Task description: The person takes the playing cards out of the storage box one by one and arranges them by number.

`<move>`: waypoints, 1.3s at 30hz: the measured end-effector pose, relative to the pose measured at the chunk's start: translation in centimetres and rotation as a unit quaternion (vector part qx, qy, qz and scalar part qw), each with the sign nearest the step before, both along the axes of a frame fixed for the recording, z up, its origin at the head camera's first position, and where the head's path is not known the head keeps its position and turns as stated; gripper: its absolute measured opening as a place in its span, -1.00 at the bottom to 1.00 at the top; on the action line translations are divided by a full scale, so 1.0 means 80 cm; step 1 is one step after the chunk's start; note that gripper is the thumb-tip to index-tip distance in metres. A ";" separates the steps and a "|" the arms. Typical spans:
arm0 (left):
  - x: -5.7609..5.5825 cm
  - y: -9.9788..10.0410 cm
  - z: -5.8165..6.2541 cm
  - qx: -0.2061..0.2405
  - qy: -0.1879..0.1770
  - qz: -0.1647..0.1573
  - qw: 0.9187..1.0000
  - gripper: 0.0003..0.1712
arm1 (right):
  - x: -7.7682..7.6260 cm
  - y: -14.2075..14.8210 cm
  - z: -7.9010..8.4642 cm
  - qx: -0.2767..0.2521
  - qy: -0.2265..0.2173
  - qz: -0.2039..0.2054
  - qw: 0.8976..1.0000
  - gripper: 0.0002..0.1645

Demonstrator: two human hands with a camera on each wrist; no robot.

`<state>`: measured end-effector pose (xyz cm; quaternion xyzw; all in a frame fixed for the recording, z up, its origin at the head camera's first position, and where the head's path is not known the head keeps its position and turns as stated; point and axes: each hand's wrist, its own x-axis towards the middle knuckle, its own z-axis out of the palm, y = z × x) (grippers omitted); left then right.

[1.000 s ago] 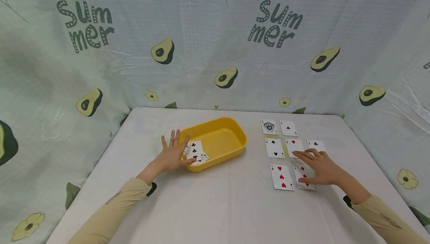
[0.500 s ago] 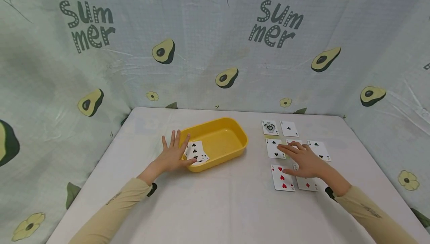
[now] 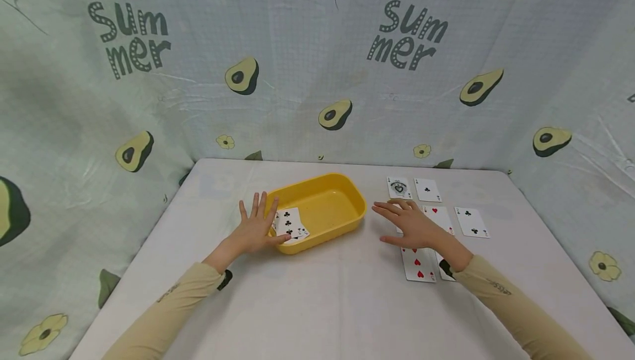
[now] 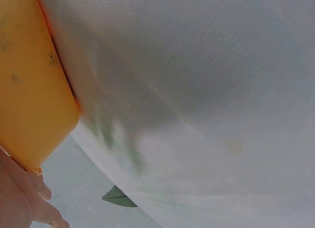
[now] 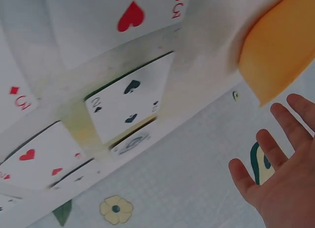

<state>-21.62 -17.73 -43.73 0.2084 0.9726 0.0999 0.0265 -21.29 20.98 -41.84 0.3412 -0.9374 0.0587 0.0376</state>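
A yellow tray (image 3: 317, 205) stands mid-table with a few playing cards in its left end, a three of clubs (image 3: 286, 221) on top. My left hand (image 3: 252, 231) lies with spread fingers at the tray's left rim, thumb over the cards. Fingers outstretched and holding nothing, my right hand (image 3: 414, 225) is between the tray and the laid-out cards. Beneath it, the two of spades (image 5: 129, 97) is mostly hidden in the head view. A three of hearts (image 3: 418, 266) lies just nearer; the right forearm covers most of the three of diamonds (image 5: 17, 97).
Behind my right hand lie the ace of spades (image 3: 399, 188) and ace of clubs (image 3: 428, 189). Further right are the two of hearts (image 3: 440, 218) and two of clubs (image 3: 472, 222). A printed cloth (image 3: 292, 112) hangs at the table's back edge.
My right hand has swept left across the cards toward the tray, uncovering the two of clubs and two of hearts. My left hand and the tray stay put.
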 end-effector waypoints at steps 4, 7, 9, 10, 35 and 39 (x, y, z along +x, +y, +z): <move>0.000 0.000 0.000 0.001 -0.002 -0.001 1.000 0.17 | -0.009 -0.024 -0.001 -0.013 0.007 0.014 1.000 -0.17; 0.000 0.000 0.000 0.004 -0.004 0.000 1.000 0.17 | -0.016 -0.044 0.003 -0.024 0.011 0.034 0.999 -0.20; 0.000 0.000 0.000 0.002 -0.003 0.000 1.000 0.17 | -0.020 -0.057 0.006 -0.024 0.014 0.045 0.999 -0.21; 0.000 0.000 -0.001 0.002 -0.001 0.000 1.000 0.17 | -0.022 -0.063 0.008 -0.024 0.012 0.048 0.998 -0.22; -0.002 0.001 -0.001 0.001 -0.007 0.002 1.000 0.15 | -0.067 -0.192 -0.003 0.025 -0.062 0.029 0.997 -0.31; -0.002 0.001 0.000 0.000 -0.011 0.003 1.000 0.15 | -0.070 -0.206 -0.007 0.037 -0.077 0.039 0.996 -0.31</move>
